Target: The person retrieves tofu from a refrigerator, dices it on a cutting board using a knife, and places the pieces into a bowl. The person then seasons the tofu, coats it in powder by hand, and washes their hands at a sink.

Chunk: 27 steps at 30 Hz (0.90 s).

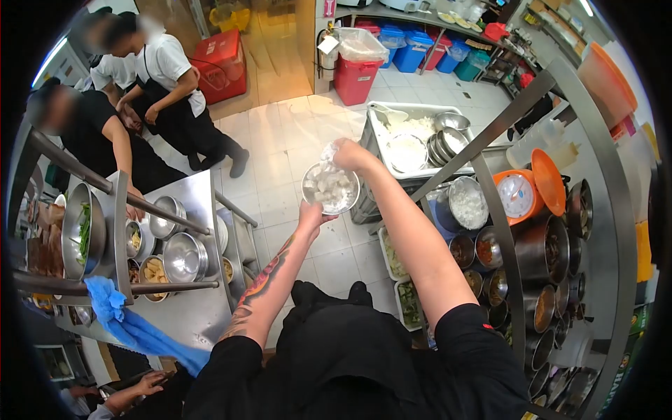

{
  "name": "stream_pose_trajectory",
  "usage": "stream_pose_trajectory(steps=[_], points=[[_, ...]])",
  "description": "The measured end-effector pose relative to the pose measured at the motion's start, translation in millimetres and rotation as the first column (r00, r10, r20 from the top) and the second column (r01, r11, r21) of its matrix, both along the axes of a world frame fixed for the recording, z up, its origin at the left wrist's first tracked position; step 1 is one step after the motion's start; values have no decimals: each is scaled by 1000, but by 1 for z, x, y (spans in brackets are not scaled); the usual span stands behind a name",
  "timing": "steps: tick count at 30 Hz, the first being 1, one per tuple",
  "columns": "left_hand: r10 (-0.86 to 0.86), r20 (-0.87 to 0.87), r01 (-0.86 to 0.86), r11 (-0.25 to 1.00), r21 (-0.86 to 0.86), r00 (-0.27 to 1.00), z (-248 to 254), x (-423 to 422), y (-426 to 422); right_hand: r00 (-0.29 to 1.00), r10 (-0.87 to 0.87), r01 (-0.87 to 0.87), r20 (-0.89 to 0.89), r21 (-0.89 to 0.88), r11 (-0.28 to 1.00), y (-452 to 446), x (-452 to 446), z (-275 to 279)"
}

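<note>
A round metal bowl (309, 183) is held out in front of me, over the tiled floor. My left hand (316, 215) grips it from the near left side, thumb and fingers at the rim. Inside lie white-coated chunks (332, 189) in loose white powder. At the bowl's far rim is my right hand (346, 155), its fingers curled down and dusted white. Whatever those fingers pinch is hidden by the powder and the hand itself.
To the right, a white tub (376, 129) holds white powder and metal bowls. Beyond a metal shelf frame (498, 133) stand several pots and an orange container (514, 192). On my left is a steel counter (199, 192) with stacked bowls (185, 257) and a blue cloth (133, 322). Co-workers (164, 77) stand behind it.
</note>
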<state>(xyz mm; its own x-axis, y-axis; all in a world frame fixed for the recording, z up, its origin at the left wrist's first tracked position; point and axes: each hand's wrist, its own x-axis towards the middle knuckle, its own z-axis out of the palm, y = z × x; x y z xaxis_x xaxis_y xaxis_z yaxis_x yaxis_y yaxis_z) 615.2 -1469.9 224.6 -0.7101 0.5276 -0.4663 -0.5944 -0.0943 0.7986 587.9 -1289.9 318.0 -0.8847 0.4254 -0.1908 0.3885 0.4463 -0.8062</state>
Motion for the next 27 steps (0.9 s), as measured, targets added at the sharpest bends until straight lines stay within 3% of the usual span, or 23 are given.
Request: stream_pose_trajectory(steps=[1,3,4,7,9,11,13,15,19,21,23,25,27], points=[[-4,23,3,1000,25,1000,-2,-1,0,1000,4,-4,0,2,1000,-1,1,5],[4,-57,-1,999,46,998,4,2,-2,982,185,-170,-24,298,939,-3,1,14],[10,-134,-2,998,66,991,7,3,-3,983,184,-169,-24,298,940,-2,-1,19],[49,-156,-45,999,30,987,3,0,-6,984,174,-178,42,279,944,-7,0,32],[46,-100,-43,999,31,994,-4,-6,-8,981,131,-80,-142,319,944,-11,3,28],[36,-47,-35,999,29,998,-9,-12,-12,978,171,-127,-116,319,939,-10,2,37],[-5,-192,13,999,41,981,-11,-12,-16,975,207,-170,-86,316,933,-14,6,49],[11,-135,-7,1000,28,991,-7,-9,-14,971,136,-75,-196,293,953,-19,6,50],[34,-82,-33,999,14,996,-6,-10,-15,978,155,-104,-141,312,944,-17,0,26],[29,-81,-28,1000,14,996,-6,-11,-15,955,203,-101,-217,407,908,-18,2,23],[31,-289,-17,999,51,957,-7,-12,-20,953,143,-39,-268,359,932,-20,3,32],[66,-217,-63,998,22,974,-7,-13,-18,945,87,16,-315,310,951,-25,4,38],[82,-124,-85,996,-21,989,-7,-16,-16,971,67,-15,-229,222,975,-23,1,36]])
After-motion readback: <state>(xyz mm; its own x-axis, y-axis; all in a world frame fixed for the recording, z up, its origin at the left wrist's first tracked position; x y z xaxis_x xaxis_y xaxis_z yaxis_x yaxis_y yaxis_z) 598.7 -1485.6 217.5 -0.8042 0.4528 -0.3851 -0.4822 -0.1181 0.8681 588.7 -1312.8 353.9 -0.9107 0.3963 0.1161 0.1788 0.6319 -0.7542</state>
